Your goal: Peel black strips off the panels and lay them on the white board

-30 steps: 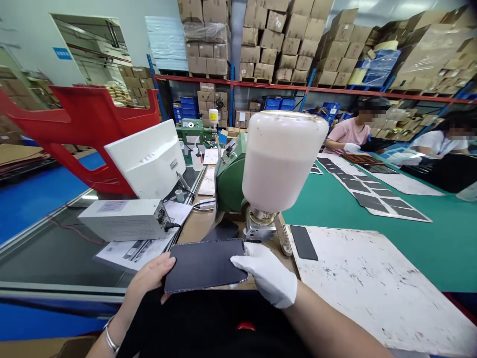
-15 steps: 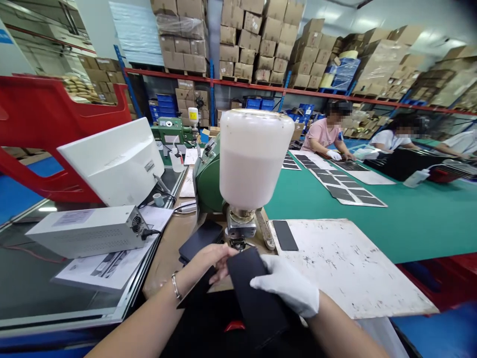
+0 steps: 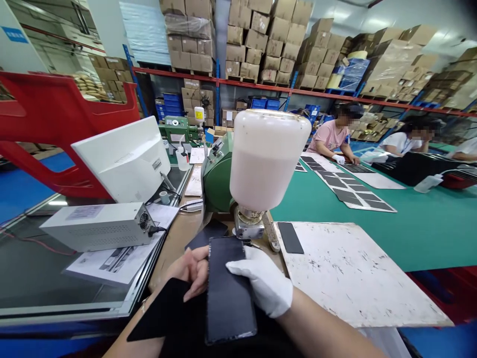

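Observation:
My right hand (image 3: 266, 281), in a white glove, grips a black rectangular panel (image 3: 229, 293), its thumb lying across the face. The panel stands nearly upright before me, with shiny edges. At its left edge is my bare left hand (image 3: 196, 273), fingers curled. A second black sheet (image 3: 160, 311) hangs under that hand and over the wrist; the grip on it is partly hidden. Just beyond the panel stands a green machine (image 3: 218, 186) with a white bottle (image 3: 268, 159) of pale liquid upside down on its metal head (image 3: 249, 230). More black panels (image 3: 208, 233) lie behind my left hand.
To the right, a stained white board (image 3: 346, 268) bears one black panel (image 3: 290, 237). On the green table (image 3: 421, 233) are boards of black pieces (image 3: 354, 191), with co-workers behind. At left are a white monitor (image 3: 126, 164), a white box (image 3: 100, 228) and a red chair (image 3: 74, 129).
The panel in my right hand has swung from a slant to nearly upright and moved left. My left hand has shifted left, with the second sheet. The whole view has turned slightly left.

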`<state>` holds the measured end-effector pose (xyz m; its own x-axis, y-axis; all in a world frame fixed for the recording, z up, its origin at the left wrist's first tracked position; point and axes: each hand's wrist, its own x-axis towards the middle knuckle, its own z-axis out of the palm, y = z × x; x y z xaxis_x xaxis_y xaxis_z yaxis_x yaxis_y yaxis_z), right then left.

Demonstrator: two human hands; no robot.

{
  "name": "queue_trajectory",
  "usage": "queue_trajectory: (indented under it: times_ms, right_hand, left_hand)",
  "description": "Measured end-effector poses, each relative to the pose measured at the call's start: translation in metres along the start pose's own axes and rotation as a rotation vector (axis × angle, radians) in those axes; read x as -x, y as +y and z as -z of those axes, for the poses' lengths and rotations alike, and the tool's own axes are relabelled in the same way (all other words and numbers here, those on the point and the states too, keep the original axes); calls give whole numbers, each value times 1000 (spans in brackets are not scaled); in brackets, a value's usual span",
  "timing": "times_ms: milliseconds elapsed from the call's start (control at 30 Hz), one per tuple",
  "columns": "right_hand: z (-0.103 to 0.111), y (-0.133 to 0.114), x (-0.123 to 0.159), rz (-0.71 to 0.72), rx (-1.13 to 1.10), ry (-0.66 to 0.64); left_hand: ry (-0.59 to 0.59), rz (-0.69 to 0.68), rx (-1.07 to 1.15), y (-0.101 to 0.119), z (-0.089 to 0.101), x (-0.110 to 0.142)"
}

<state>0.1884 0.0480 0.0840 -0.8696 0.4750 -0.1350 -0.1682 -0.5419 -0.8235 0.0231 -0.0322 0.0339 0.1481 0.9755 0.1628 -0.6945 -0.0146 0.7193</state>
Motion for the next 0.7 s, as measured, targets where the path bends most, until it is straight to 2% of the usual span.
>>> queue_trajectory:
  times_ms: [100, 200, 300, 400, 433, 500, 567, 600, 700]
  right_hand:
    - [-14, 6, -12, -33, 88, -32]
    - [-10, 2, -11, -23, 280, -77]
    - [21, -9, 0, -60, 492, -176]
    - [77, -27, 12, -151, 692, -157]
    - [99, -36, 15, -158, 746, -114]
    - [145, -55, 18, -136, 836, 57]
    - [189, -74, 17, -146, 949, 368]
    - [209, -82, 16, -170, 981, 473]
    - [254, -98, 11, -208, 1058, 685]
  left_hand:
    - [30, -69, 28, 9, -1, 20]
    - [98, -101, 32, 6, -4, 28]
    - [90, -107, 22, -5, 0, 27]
    - [25, -73, -1, -18, 9, 22]
    - [7, -58, -8, -22, 13, 20]
    - [-35, -28, -8, -31, 21, 15]
    - [-90, 13, 8, -40, 28, 10]
    - [-113, 39, 21, -45, 31, 7]
    - [-165, 141, 54, -61, 35, -1]
